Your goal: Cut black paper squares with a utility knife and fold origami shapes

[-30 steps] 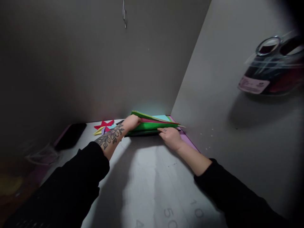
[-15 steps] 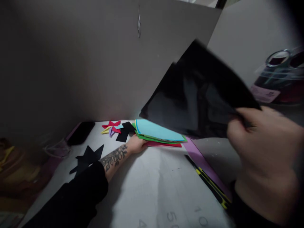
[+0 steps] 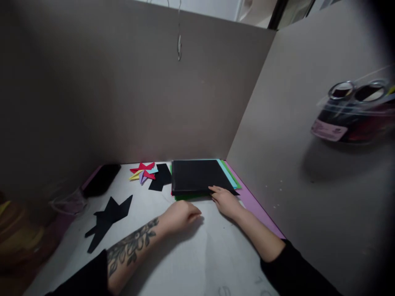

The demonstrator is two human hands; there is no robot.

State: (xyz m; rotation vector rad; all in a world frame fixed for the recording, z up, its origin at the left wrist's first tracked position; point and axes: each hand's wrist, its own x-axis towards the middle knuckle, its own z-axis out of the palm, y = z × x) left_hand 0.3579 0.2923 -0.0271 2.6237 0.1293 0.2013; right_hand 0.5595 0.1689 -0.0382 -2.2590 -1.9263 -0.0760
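Observation:
A black sheet of paper lies on top of a stack of coloured paper, with light blue paper and green paper showing at its right side. My right hand rests with outstretched fingers on the front right corner of the black sheet. In front of the stack, my left hand lies on the table with its fingers curled together, and nothing shows in them. To the stack's left are black paper pieces and small folded pieces of coloured paper. A black star-like paper shape lies nearer, by my left forearm.
A dark phone lies at the table's back left. Grey partition walls close off the back and right. From the right wall hangs a pouch with scissors handles sticking out. A wire hook hangs on the back wall.
My right hand has lowered the black sheet from the air onto the stack. My left hand has come off the stack toward me. The black and yellow cutter no longer shows.

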